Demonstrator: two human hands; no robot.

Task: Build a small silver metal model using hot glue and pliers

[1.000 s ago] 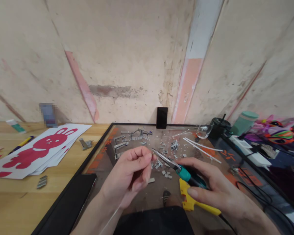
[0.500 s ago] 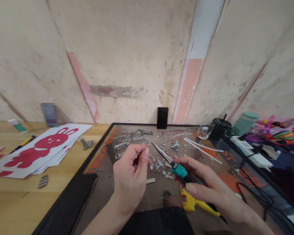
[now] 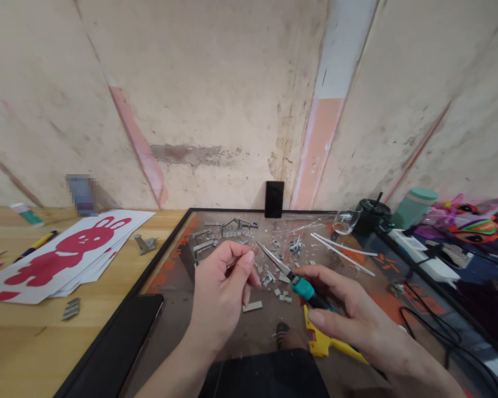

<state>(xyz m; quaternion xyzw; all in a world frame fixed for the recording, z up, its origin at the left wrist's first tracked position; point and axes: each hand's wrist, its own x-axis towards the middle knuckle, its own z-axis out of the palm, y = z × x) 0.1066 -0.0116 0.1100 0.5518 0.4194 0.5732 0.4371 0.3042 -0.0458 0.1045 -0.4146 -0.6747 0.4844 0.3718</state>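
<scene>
A black, flat slab (image 3: pixel 128 337) lies along the edge of a dark-framed glass tabletop (image 3: pixel 172 331), at 8 o'clock from a worker's left hand (image 3: pixel 224 287). A yellow glue gun (image 3: pixel 320 346) rests partly beneath the right hand (image 3: pixel 352 309), which curls its fingers and thumb around teal-and-black pliers (image 3: pixel 302 288). Their slender nose points to 10 o'clock, ending just beside the left fingertips. There, thumb and forefinger press together on a tiny piece (image 3: pixel 254 251), too small to identify, held above the glass.

A flat metal strip (image 3: pixel 253 306) lies at 6 o'clock from that pinch, loose metal bits (image 3: pixel 283 296) at 5. A spiky metal cluster (image 3: pixel 296 245) sits at 3 o'clock from the pliers' tips, with white strips (image 3: pixel 344 254) farther out at 3. A white power strip (image 3: pixel 429 262) lies at 2 o'clock from the right hand.

Sheets bearing a red rabbit (image 3: pixel 68 260) spread at 10 o'clock from the left hand. Linked metal parts (image 3: pixel 228 229) stand at 11 o'clock from the pinch; a dark phone (image 3: pixel 274 199) leans upright at 1 o'clock, against a stained wall (image 3: pixel 216 83).
</scene>
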